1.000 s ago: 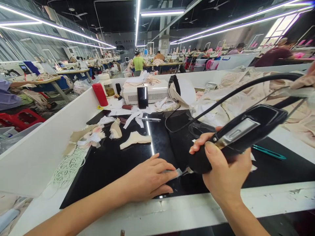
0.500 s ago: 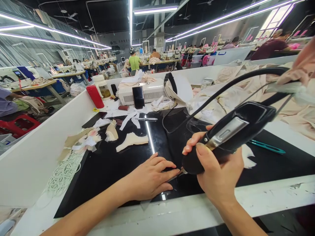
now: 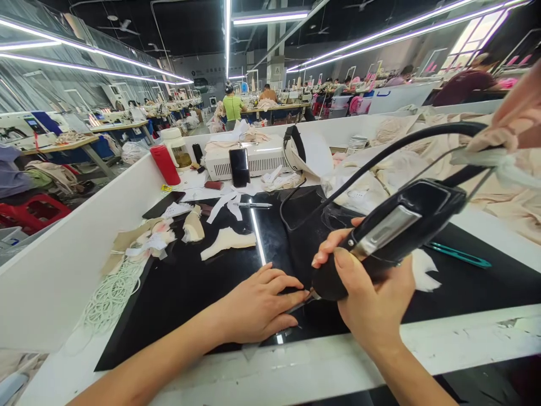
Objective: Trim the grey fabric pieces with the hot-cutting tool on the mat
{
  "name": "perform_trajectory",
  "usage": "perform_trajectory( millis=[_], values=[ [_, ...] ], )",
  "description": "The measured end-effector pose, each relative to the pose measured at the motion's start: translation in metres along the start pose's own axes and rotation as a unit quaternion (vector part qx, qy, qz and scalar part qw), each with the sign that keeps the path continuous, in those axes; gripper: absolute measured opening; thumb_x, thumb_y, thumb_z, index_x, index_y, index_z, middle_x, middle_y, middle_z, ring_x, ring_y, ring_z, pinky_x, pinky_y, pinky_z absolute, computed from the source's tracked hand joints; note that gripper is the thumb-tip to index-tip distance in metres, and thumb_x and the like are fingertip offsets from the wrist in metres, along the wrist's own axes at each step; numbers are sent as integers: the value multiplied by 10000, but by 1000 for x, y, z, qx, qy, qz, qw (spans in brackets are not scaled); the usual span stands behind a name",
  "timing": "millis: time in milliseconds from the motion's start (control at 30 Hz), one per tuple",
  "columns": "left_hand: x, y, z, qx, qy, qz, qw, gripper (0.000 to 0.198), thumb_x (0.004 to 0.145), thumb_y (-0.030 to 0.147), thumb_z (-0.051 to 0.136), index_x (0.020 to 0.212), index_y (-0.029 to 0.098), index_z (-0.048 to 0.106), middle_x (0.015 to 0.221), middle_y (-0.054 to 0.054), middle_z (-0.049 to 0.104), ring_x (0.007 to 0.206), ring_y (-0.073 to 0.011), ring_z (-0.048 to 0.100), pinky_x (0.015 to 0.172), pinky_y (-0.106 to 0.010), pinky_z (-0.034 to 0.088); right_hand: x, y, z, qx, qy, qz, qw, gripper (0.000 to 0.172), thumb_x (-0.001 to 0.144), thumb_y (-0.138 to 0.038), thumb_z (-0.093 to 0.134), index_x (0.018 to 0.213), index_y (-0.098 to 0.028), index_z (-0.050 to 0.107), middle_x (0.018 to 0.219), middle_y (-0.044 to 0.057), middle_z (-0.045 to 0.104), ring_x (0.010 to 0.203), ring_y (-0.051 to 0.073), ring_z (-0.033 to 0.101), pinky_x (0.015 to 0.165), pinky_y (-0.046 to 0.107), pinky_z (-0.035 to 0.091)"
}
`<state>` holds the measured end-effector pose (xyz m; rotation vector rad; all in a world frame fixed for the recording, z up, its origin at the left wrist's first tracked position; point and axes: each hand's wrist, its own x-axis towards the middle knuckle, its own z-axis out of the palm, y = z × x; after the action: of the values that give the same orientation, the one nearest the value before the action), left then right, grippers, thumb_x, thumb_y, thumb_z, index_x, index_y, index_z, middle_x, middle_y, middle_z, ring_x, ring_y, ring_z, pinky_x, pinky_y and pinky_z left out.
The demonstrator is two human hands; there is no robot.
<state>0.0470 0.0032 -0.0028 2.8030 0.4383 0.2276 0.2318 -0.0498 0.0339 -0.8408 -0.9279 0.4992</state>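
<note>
My right hand (image 3: 374, 299) is wrapped round a black corded electric hand tool (image 3: 408, 225) with a silver plate on its side. The tool slants down to the left, and its thin metal tip (image 3: 311, 294) meets the work surface by my left fingertips. My left hand (image 3: 262, 304) lies flat with fingers stretched out, pressing on a clear sheet (image 3: 253, 351) over the black mat (image 3: 177, 304). Much of that sheet is hard to make out. Beyond the left hand lies a cream foam piece (image 3: 228, 242). White scraps (image 3: 425, 270) lie partly behind my right hand.
The tool's black cable (image 3: 380, 152) arcs to a tied cloth (image 3: 490, 149) at upper right. Teal tweezers (image 3: 460, 255) lie on the right. A pen (image 3: 256, 205), a phone (image 3: 239, 167) and a white machine box (image 3: 266, 160) stand behind. Green cord (image 3: 112, 296) lies left.
The tool's rear end has shifted slightly left and down, its tip staying by my left fingers. My left hand holds its place. The whole view has shifted slightly.
</note>
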Motion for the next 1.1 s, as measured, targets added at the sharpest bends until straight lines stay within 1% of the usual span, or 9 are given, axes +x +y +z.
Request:
perform_trajectory(
  millis=[233,400,567,700,767,867,967,1033,1100],
  values=[
    [2,-5,1,-10,1,4,1000,480,1101,417,561,1535,213,573,1521,-116,600,1349,-306,554,1285,-544,327,6,-2,1,-6,11,-13,1000,350,872,-353,858,1113,-283,614,863,-47,705,661,161,672,626,343,612],
    [6,-4,-12,-86,-1,-9,996,524,1046,398,678,1529,220,581,1501,-131,621,1341,-306,581,1203,-469,446,12,-4,0,-52,27,-13,998,357,842,-393,885,1023,-269,604,859,-38,720,635,165,680,598,340,606],
    [-8,-7,-24,-130,59,-104,984,366,1089,267,579,1449,215,624,1458,-102,651,1369,-256,586,1192,-427,470,18,-6,-9,-167,29,-23,985,456,787,-511,913,1049,-262,634,953,-5,768,763,209,724,744,390,594],
    [-25,-13,-17,-108,113,-203,967,203,1051,269,647,1235,208,706,1309,-81,703,1256,-271,634,1131,-471,511,23,-9,-17,-237,1,-38,971,447,822,-624,844,1055,-275,691,957,5,736,806,220,682,718,381,548],
    [-29,-13,-11,-109,122,-222,961,152,1003,274,726,1140,207,722,1278,-74,698,1212,-274,642,1094,-470,529,25,-11,-18,-258,9,-65,964,458,847,-624,822,1155,-303,716,1049,21,716,909,245,675,789,417,549],
    [-29,-10,-3,-121,136,-233,955,134,939,240,808,1040,211,724,1288,-65,679,1229,-273,626,1085,-453,526,23,-13,-20,-216,77,-141,963,584,838,-496,874,1365,-367,659,1252,42,651,1118,288,645,950,486,524],
    [-25,-6,3,-135,151,-236,950,111,919,187,820,952,214,717,1273,-47,684,1269,-270,599,1101,-440,504,13,-15,-25,-195,126,-249,940,422,824,-299,897,1212,-324,733,1075,40,676,948,276,674,861,477,542],
    [-23,-5,6,-144,160,-237,947,115,919,161,811,902,212,710,1262,-36,692,1269,-261,597,1102,-428,497,4,-13,-29,-251,31,-298,920,210,875,-241,833,1069,-282,764,928,32,724,818,256,700,771,442,564],
    [-22,-6,8,-150,168,-236,945,134,917,139,805,868,207,701,1247,-29,702,1254,-250,604,1097,-412,497,-3,-8,-31,-312,-146,-305,888,136,957,-243,728,1089,-272,744,927,22,770,810,232,737,737,391,597]
  ],
)
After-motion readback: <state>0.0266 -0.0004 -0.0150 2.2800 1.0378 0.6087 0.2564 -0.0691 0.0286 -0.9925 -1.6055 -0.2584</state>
